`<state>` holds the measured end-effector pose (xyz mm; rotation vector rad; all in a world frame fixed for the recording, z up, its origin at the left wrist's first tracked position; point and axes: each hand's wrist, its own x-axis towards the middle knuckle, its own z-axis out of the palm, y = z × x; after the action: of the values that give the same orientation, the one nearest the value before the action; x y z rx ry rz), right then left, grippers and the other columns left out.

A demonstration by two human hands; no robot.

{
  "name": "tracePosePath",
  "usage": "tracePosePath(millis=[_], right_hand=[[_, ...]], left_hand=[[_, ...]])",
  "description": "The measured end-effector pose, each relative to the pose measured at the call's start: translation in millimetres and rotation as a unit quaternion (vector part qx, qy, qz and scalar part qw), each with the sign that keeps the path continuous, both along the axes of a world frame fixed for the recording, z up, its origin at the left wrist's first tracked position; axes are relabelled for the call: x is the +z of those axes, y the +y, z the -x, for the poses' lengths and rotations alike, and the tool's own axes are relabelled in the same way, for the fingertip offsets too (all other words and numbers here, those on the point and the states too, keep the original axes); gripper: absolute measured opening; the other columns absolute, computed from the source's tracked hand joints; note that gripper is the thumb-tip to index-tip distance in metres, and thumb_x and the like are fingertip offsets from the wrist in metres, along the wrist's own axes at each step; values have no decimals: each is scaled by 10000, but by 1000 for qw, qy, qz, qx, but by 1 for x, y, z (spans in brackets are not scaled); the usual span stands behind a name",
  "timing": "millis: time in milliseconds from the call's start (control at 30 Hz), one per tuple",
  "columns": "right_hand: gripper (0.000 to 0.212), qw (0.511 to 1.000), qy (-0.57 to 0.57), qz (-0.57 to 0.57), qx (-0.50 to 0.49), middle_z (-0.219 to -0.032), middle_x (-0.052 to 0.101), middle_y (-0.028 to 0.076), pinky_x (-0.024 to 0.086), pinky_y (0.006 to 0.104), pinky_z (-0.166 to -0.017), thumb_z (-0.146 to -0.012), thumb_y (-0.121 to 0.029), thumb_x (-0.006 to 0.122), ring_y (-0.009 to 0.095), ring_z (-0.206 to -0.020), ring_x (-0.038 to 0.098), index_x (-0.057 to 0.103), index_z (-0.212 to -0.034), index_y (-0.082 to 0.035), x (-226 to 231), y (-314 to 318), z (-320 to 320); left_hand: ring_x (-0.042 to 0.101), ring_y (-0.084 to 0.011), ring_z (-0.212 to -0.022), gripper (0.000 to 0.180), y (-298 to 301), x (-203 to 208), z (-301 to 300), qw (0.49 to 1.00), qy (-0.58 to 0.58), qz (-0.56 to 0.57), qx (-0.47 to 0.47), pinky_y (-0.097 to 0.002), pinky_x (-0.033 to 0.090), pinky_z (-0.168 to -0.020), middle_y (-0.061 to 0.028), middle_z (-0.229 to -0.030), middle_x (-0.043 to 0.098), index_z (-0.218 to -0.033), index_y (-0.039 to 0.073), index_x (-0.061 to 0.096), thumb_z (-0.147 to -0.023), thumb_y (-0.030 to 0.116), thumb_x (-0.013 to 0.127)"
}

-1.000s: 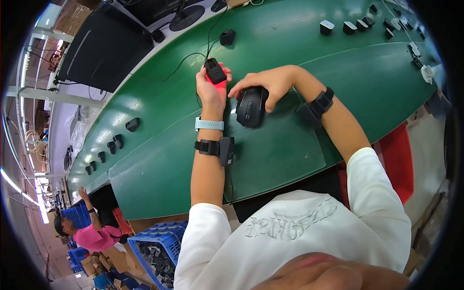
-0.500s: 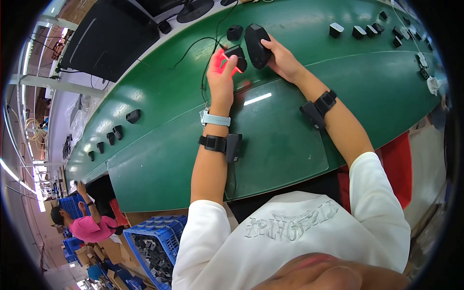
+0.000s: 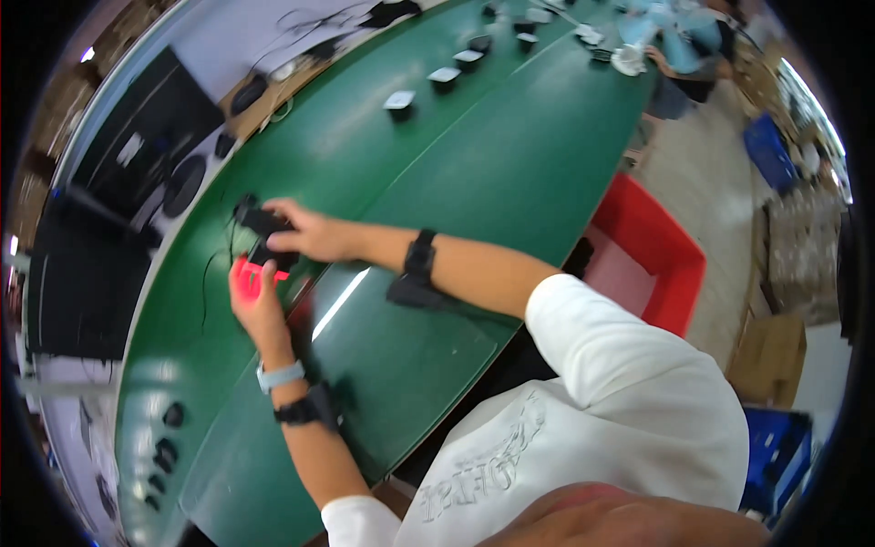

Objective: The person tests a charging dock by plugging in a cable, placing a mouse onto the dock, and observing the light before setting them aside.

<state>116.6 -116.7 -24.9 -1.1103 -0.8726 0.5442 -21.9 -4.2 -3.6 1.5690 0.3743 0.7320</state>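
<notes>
My left hand [image 3: 262,305] is closed around a small black block [image 3: 273,256], and red light glows over its fingers and the block's edge. Just beyond it, my right hand [image 3: 314,232] grips a longer black handheld device [image 3: 262,221] from the right. The device and block are close together; motion blur hides whether they touch. Both hands are above the far left part of the green table [image 3: 410,365]. A thin black cable [image 3: 208,283] lies on the table left of the hands.
Black blocks with pale tops [image 3: 398,102] stand in a row toward the far right. Several dark blocks [image 3: 164,453] sit at the near left. Black monitors [image 3: 68,283] stand behind the table. A red bin [image 3: 670,273] is at my right; a person in light blue [image 3: 679,41] is beyond.
My view has swung to the right, so the hands now appear farther left. The right hand's black device has tipped over toward the block in my left hand.
</notes>
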Motion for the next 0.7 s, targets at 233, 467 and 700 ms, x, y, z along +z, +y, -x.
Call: tracePosePath(millis=[233,467,700], right_hand=[[718,999,19,14,-26,-1323,562,178,435,356,-1064,-987,-280,672,235,-1223,558,290,-1526,1,4,-12,1],[810,998,7,3,-61,-1374,547,218,427,372,-1086,-947,-327,721,249,-1251,555,281,-1515,48,7,-12,2],[859,953,-236,22,-189,-1362,586,216,464,390,-1057,-792,-373,851,291,-1261,584,452,-1443,19,23,-19,17]], left_hand=[[652,-179,-1026,481,-10,-4,-11,998,8,60,-35,-330,573,-866,-97,-1151,655,-1385,-31,514,-975,146,695],[659,-205,-1070,451,-6,1,-11,990,-14,110,-84,-334,567,-919,-127,-1213,644,-1431,-45,467,-1030,117,595],[652,-189,-1051,535,8,-21,-7,978,1,170,-118,-340,551,-941,-98,-1186,650,-1489,-72,353,-1036,114,569]])
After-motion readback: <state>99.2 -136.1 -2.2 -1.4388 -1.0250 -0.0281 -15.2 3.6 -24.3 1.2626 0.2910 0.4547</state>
